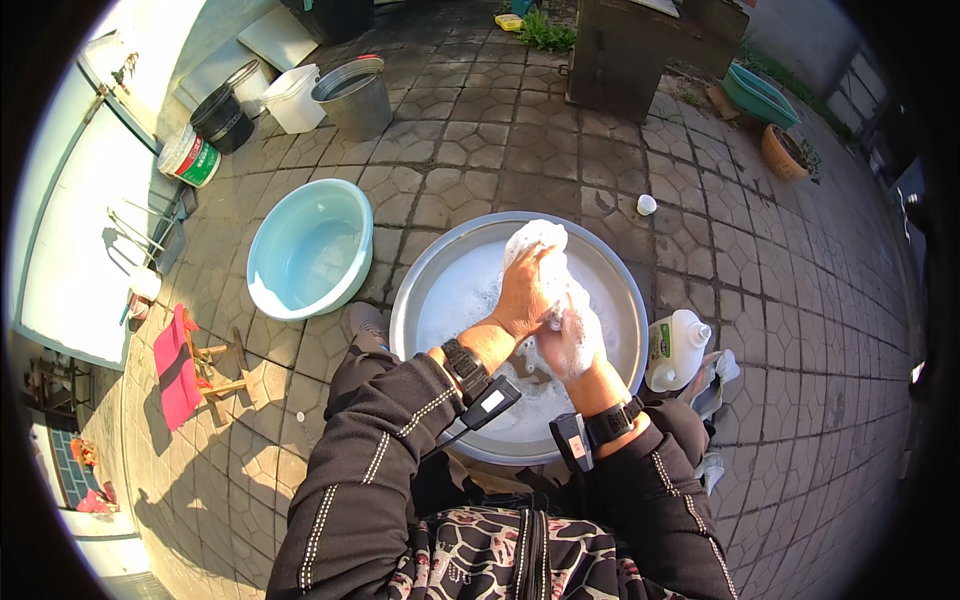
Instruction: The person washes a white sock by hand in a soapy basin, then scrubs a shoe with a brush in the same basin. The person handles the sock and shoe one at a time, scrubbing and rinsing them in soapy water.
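A wide metal basin (405, 315) of white, sudsy water stands on the paving right before me. Over it, my left hand (521, 289) is closed around a white bundle (536, 238) thick with foam, which looks like soaked cloth. My right hand (576, 337), coated in suds, presses against the left and grips the lower part of the same bundle. Foam hides most of the fingers and the bundle's exact shape. Black straps with small devices circle both wrists.
A light-blue plastic basin (259, 289) with clear water is at left. A white detergent jug (682, 341) stands close by the metal basin's right side. Farther off are a small white cup (646, 204), a folding stool (178, 367) with a red seat, and a grey bucket (360, 105).
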A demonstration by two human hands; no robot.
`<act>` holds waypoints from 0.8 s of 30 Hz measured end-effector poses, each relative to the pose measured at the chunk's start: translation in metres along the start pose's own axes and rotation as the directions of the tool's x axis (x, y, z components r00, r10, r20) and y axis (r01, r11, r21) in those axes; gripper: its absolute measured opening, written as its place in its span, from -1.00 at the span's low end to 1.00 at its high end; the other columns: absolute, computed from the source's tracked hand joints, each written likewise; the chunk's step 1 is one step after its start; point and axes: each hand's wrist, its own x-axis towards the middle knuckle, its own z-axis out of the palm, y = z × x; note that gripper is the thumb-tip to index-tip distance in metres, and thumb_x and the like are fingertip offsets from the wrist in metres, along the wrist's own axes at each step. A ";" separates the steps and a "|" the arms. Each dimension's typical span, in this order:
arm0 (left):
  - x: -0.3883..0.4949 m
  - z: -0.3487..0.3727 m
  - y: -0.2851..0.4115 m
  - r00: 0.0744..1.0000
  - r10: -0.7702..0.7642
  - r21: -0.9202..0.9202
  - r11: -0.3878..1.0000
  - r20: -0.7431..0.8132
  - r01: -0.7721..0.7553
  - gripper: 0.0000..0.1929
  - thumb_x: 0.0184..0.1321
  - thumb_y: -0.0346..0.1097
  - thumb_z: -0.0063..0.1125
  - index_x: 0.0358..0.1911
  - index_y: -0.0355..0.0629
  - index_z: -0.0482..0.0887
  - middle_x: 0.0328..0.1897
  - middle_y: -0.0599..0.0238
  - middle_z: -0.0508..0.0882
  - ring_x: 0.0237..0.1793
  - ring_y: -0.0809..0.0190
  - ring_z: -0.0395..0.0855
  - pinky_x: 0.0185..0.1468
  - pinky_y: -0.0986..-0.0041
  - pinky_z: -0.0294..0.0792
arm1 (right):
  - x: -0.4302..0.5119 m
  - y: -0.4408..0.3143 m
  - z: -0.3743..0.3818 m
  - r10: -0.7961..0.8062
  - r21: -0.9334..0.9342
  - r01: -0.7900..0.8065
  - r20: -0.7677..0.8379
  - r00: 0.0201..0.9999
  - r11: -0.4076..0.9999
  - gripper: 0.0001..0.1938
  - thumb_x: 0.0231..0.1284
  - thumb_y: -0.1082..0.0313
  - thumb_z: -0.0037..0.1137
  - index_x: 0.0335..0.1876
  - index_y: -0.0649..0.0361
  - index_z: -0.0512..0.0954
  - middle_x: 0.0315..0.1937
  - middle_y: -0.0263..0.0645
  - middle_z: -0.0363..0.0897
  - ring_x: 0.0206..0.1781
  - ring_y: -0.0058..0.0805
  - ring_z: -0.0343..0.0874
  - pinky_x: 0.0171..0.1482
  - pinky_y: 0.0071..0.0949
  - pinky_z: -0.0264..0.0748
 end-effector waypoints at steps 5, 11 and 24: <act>0.000 -0.007 0.039 0.973 0.125 -0.164 0.982 0.192 -0.094 -0.59 0.21 -0.35 0.03 0.15 -0.28 0.49 0.19 -0.08 0.51 0.29 -0.15 0.35 0.40 0.17 0.12 | -0.002 -0.012 0.009 -0.266 0.140 0.236 0.263 0.927 0.962 -0.49 0.47 0.08 -0.27 0.36 0.28 0.22 0.34 -0.14 0.29 0.41 -0.25 0.22 0.44 -0.24 0.09; 0.016 -0.012 0.031 0.997 0.040 0.163 0.986 -0.066 -0.028 -0.69 0.02 -0.36 0.13 -0.10 -0.21 0.61 -0.05 0.03 0.61 0.06 -0.10 0.48 0.19 0.17 0.28 | -0.012 -0.007 0.021 -0.073 -0.389 0.086 0.047 0.996 0.917 -0.68 0.42 0.21 -0.12 0.13 0.23 0.39 0.15 -0.27 0.45 0.19 -0.35 0.42 0.25 -0.38 0.35; 0.017 -0.013 0.038 0.983 -0.044 -0.045 0.998 0.181 0.053 -0.61 0.23 -0.36 -0.06 0.14 -0.24 0.52 0.21 -0.03 0.53 0.26 -0.06 0.43 0.35 0.25 0.21 | -0.010 -0.011 0.022 -0.156 -0.389 0.233 0.220 0.963 0.891 -0.58 0.48 0.04 -0.24 0.19 0.19 0.38 0.06 -0.28 0.49 0.14 -0.37 0.44 0.25 -0.35 0.33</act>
